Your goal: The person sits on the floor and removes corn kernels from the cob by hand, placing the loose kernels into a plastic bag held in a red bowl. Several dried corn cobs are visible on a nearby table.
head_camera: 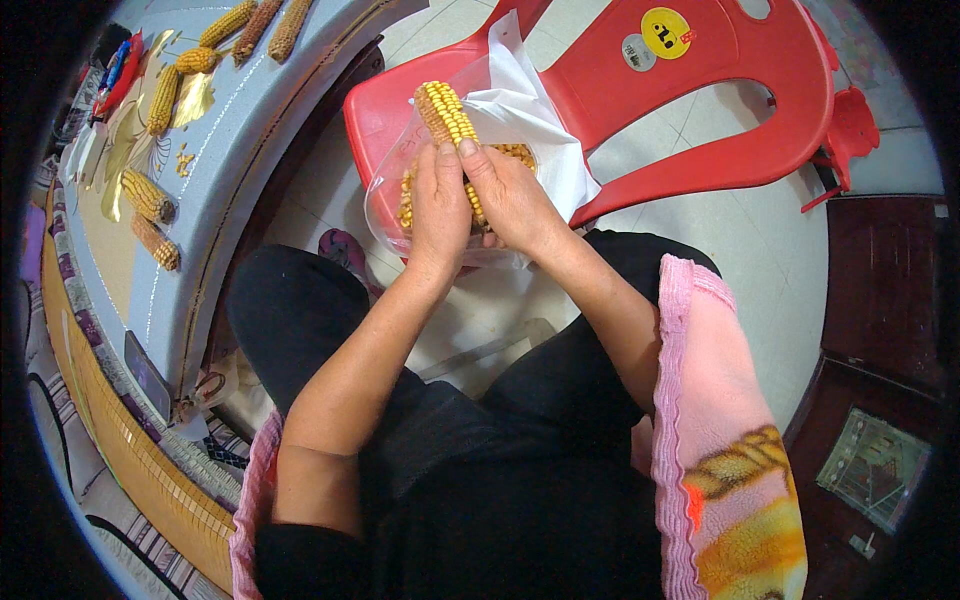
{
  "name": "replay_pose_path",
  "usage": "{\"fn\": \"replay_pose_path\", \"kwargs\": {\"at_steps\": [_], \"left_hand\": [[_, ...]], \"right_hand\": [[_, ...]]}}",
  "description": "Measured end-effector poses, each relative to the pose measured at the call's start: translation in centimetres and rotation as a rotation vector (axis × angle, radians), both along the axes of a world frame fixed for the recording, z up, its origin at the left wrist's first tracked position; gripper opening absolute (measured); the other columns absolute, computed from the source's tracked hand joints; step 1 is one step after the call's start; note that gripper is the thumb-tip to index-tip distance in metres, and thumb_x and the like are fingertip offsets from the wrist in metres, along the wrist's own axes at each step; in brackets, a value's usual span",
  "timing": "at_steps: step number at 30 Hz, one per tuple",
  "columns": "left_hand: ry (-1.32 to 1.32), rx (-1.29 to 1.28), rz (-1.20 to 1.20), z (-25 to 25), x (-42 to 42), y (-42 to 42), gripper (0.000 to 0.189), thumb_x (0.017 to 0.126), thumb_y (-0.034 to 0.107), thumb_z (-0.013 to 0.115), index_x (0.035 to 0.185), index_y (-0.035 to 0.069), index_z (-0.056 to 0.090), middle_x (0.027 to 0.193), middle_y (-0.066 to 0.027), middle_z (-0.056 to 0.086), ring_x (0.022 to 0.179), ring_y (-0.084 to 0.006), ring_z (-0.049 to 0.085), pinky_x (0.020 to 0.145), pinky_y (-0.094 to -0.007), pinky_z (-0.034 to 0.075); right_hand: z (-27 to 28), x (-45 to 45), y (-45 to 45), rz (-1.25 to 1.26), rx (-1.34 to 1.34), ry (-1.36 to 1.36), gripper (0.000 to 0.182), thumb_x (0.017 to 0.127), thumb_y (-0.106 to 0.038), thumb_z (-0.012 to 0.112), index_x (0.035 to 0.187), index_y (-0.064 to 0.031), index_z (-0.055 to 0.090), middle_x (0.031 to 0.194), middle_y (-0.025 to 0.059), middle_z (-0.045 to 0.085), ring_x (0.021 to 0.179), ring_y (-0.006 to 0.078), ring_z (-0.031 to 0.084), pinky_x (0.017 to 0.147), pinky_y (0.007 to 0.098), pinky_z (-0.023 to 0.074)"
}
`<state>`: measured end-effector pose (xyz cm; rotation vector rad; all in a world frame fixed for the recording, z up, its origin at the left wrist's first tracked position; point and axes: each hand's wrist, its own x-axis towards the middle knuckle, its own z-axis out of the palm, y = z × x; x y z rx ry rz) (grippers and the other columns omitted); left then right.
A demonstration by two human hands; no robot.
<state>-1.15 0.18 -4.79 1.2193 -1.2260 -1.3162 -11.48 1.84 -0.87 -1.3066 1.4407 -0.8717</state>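
An ear of yellow corn (pixel 456 116) is gripped between my two hands, its upper end pointing away from me. Part of its left side is bare cob; rows of kernels remain on the rest. My left hand (pixel 439 202) wraps its left side and my right hand (pixel 514 195) its right side, both thumbs pressed on it near each other. Beneath them a clear plastic bag (pixel 382 214) with loose corn kernels (pixel 517 152) lies on the seat of a red plastic chair (pixel 371 112). The fingers under the ear are mostly hidden.
At the left, a table with a pale blue cover (pixel 247 112) carries several corn ears (pixel 163 101), partly stripped cobs (pixel 154 240) and a few loose kernels (pixel 184 161). A phone (pixel 148 375) leans at its near edge. White sheeting (pixel 551 142) drapes beside the chair's back.
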Motion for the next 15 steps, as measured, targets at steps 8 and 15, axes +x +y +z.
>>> {"fn": "replay_pose_path", "kwargs": {"at_steps": [8, 15], "left_hand": [[0.076, 0.088, 0.01, 0.1, -0.2, 0.0, 0.037, 0.099, 0.031, 0.033, 0.106, 0.001, 0.053, 0.099, -0.0092, 0.056, 0.09, -0.016, 0.053, 0.082, -0.0312, 0.043], [0.05, 0.081, 0.006, 0.2, 0.1, -0.2, 0.036, 0.097, 0.03, 0.035, 0.106, 0.001, 0.053, 0.102, -0.0082, 0.056, 0.092, -0.0173, 0.053, 0.083, -0.0311, 0.042]], "right_hand": [[-0.9, 0.0, -0.3, -0.003, -0.027, 0.076, 0.056, 0.098, -0.042, 0.029, 0.095, 0.0073, 0.056, 0.078, 0.0293, 0.061, 0.074, 0.0455, 0.061, 0.07, 0.0492, 0.0469], [-1.1, -0.2, -0.5, 0.053, 0.062, 0.056, 0.062, 0.096, -0.051, 0.03, 0.091, 0.005, 0.055, 0.066, 0.0102, 0.057, 0.048, 0.0173, 0.056, 0.036, 0.0267, 0.0438]]}}
